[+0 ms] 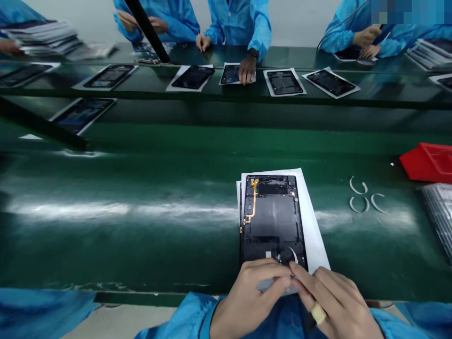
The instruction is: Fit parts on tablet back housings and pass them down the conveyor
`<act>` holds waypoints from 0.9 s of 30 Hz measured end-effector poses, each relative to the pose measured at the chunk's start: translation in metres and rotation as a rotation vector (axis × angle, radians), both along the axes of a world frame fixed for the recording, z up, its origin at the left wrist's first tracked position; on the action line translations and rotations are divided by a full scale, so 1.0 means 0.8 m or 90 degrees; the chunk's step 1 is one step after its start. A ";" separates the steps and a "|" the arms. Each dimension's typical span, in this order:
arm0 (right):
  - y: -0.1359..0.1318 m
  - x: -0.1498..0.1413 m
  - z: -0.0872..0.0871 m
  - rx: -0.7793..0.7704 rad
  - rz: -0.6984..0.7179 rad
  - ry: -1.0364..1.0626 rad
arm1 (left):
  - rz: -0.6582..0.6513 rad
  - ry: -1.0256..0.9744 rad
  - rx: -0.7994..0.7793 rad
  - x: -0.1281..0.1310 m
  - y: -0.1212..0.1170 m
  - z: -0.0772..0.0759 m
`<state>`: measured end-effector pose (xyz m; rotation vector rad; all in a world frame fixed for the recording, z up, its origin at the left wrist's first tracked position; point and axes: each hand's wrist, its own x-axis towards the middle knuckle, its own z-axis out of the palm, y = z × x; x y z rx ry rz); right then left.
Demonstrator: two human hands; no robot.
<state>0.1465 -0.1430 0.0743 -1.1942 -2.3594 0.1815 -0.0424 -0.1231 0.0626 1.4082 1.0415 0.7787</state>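
Tablet looks stiff, fragile; grip by rims. My left hand, right hand: fingers bunched, hold unclear.

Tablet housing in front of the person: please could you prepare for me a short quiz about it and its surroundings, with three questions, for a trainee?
1. True or false: the orange flex cable lies near the right edge of the tablet housing.
2. How many curved pale strips lie directly on the green workbench?
3. Which hand has the yellow band on a finger?

Key: 1. False, near the left edge. 2. Three. 3. The right hand.
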 end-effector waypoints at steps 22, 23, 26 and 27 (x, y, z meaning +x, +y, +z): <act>0.009 0.011 0.040 0.068 0.106 -0.260 | -0.151 0.288 0.433 0.010 0.011 0.021; 0.011 0.011 0.039 0.060 0.106 -0.246 | -0.168 0.294 0.426 0.007 0.011 0.020; 0.027 0.023 0.029 -0.013 0.076 -0.146 | -0.191 0.291 0.342 -0.017 0.003 0.015; 0.038 0.029 0.021 -0.058 0.053 -0.108 | -0.176 0.292 0.283 -0.030 -0.002 0.013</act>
